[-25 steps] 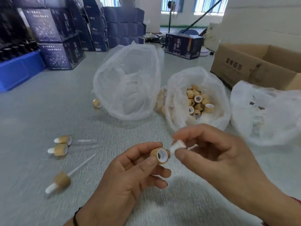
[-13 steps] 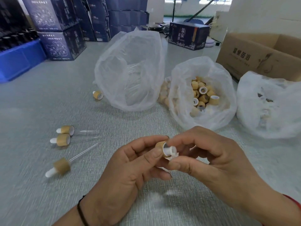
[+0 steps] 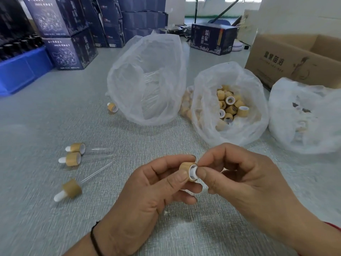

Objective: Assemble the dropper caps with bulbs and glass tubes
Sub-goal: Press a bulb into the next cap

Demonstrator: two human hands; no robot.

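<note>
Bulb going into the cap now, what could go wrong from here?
1. The right hand presses the bulb into the cap held by the left hand; the bulb is mostly hidden, so it may seat crooked.
2. Three finished droppers lie loose nearby; their glass tubes could roll or get knocked.

Two hands, the left hand (image 3: 147, 189) and the right hand (image 3: 245, 182), meet over one bamboo cap (image 3: 186, 169) with one white bulb (image 3: 193, 169) in it. Left of the hands lie three finished droppers (image 3: 73, 157). Beyond the hands sit three plastic bags (image 3: 147, 80), the middle one holding too many loose caps (image 3: 229, 106) to count. One lone cap (image 3: 112, 107) lies by the leftmost bag. One open cardboard box (image 3: 295, 60) stands beyond the right hand.
</note>
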